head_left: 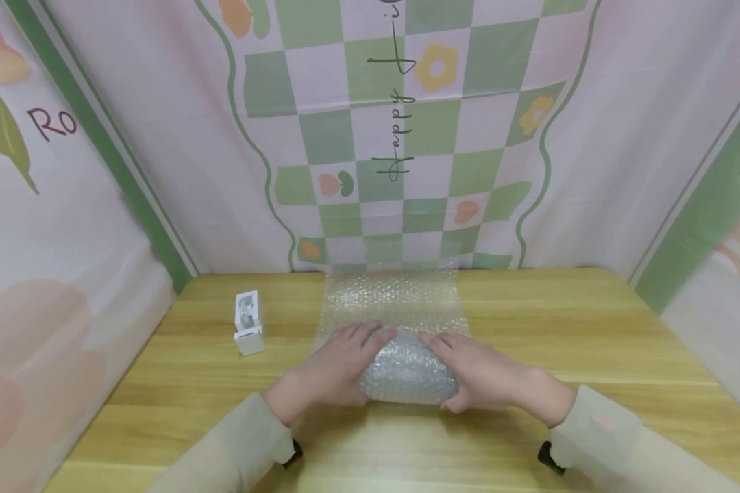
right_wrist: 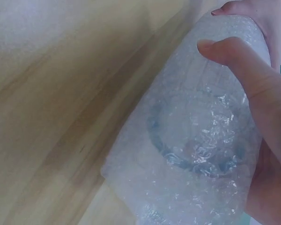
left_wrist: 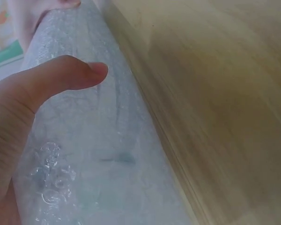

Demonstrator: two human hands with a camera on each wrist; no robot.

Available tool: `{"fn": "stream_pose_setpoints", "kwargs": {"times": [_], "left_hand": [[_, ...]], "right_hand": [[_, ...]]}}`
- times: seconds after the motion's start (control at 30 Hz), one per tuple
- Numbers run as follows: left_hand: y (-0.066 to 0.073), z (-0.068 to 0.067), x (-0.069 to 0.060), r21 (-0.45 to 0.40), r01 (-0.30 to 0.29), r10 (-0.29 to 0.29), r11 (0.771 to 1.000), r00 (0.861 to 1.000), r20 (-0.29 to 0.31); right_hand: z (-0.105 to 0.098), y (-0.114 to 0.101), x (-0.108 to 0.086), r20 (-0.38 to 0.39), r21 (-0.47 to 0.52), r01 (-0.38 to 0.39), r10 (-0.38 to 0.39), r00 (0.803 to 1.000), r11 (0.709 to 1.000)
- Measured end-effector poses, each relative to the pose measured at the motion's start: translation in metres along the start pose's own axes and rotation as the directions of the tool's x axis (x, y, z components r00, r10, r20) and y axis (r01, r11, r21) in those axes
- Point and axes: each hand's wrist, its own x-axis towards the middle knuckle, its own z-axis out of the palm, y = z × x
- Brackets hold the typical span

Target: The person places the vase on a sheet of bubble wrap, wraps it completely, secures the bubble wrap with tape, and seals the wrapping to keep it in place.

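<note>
A bundle rolled in bubble wrap [head_left: 409, 370] lies on the wooden table, with a sheet of bubble wrap [head_left: 395, 294] stretching away behind it. My left hand [head_left: 339, 363] grips the bundle's left side, its fingers over the top and far side. From the right, my right hand [head_left: 484, 370] holds the other end in the same way. In the left wrist view the left thumb [left_wrist: 70, 75] lies across the wrapped surface. A dark ring-like outline shows through the wrap [right_wrist: 201, 140] in the right wrist view; what is inside is hard to make out.
To the left on the table [head_left: 179, 383] stands a small white tape dispenser [head_left: 249, 322] with a clear roll. A patterned cloth backdrop [head_left: 395, 137] rises directly behind the far edge, and more printed cloth [head_left: 68, 239] hangs at the sides.
</note>
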Motion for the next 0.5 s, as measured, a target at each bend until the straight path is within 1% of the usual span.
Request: {"fn": "stream_pose_setpoints", "kwargs": {"times": [0.27,0.5], "left_hand": [[-0.0010,-0.0017,0.0000,-0.043,0.008,-0.008,0.999,1.000,0.017],[-0.0023,-0.0007,-0.0014,-0.071,0.010,-0.008,0.997,1.000,0.020]], "right_hand": [[-0.0044,0.0000,0.0024,0.017,0.010,0.025,-0.025,1.000,1.000],[-0.0074,-0.0014,0.0033,0.035,0.001,0.029,-0.029,0.999,1.000]]}}
